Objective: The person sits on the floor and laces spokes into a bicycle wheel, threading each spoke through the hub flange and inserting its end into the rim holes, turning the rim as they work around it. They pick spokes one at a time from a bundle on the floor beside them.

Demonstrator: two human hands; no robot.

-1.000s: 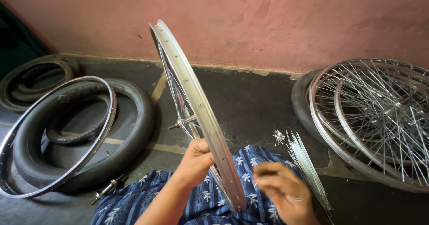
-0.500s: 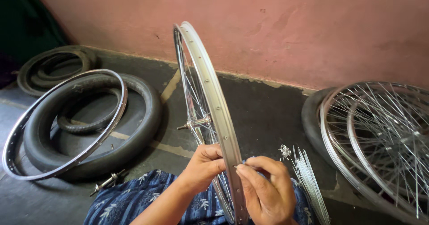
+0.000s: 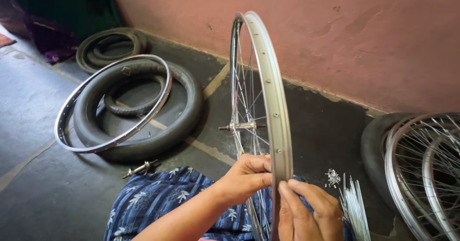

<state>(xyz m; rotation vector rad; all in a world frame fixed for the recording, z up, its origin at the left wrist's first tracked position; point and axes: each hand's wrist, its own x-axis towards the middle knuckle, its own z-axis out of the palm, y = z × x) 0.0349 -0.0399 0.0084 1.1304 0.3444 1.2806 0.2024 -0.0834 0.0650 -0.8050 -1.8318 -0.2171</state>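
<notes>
Left hand, right hand on upright wheel rim

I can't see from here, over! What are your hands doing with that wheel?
Left hand and right hand gripping the upright wheel rim. Loose spokes on the floor alongside. Nothing blocking.

No packages, labels, signs or screens anywhere in view.
</notes>
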